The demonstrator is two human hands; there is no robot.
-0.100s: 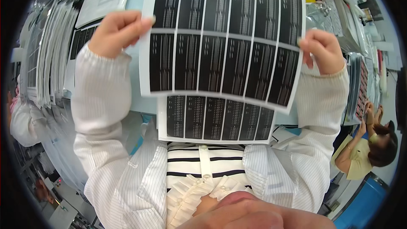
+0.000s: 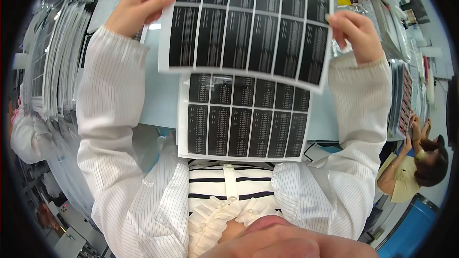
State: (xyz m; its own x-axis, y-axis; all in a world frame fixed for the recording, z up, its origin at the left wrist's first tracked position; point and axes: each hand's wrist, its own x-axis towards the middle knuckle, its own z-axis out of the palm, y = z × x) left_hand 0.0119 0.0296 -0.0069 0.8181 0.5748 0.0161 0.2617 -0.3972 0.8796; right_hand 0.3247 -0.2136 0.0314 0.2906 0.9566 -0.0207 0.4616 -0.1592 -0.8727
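Between my two hands a sheet of black printed labels (image 2: 236,38) is stretched out, raised above the table and slightly blurred. My left hand (image 2: 144,8) pinches its left edge; my right hand (image 2: 353,32) pinches its right edge. The labels stand in rows, parted by white gaps. Beneath, close to my body, lies a stack of similar label sheets (image 2: 243,131), squared up at the table's near edge. The raised sheet hides the far part of that stack.
A light blue table (image 2: 160,98) lies under the stack. Piles of papers on edge (image 2: 60,62) stand at the left. Plastic-wrapped packets (image 2: 387,21) and a rack of sheets (image 2: 400,98) line the right side. A co-worker in yellow (image 2: 406,174) is at the far right.
Both hands have moved away from my body, carrying the label sheet with them. More of the stack beneath now shows.
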